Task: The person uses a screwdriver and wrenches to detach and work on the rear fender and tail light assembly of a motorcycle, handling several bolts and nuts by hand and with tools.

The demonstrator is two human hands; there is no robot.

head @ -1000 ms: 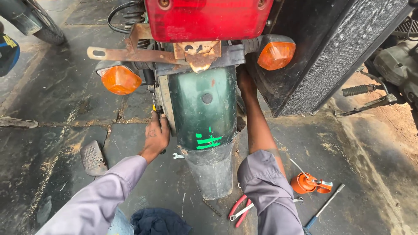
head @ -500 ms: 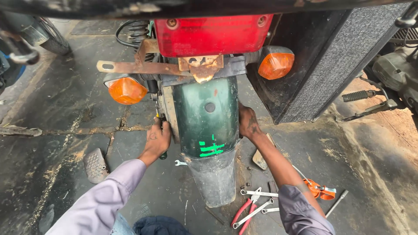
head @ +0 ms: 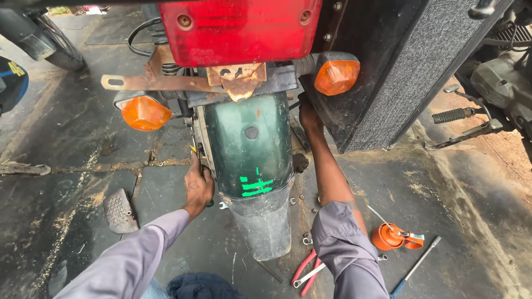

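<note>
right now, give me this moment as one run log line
left hand: grips tool at left edge of green mudguard | right hand: reaches behind mudguard's right side, grip hidden | floor: red pliers, orange oil can

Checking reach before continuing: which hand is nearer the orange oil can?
Right. The right hand is up beside the green fender, above the oil can; the left hand is across the fender.

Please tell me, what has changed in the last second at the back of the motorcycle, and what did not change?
The right hand has gone up the right side of the green mudguard, toward the orange indicator; half a second ago it was lower on the guard's edge. The left hand stays at the left edge, gripping a tool whose kind is hard to make out. The pliers and orange oil can lie on the floor as before.
</note>
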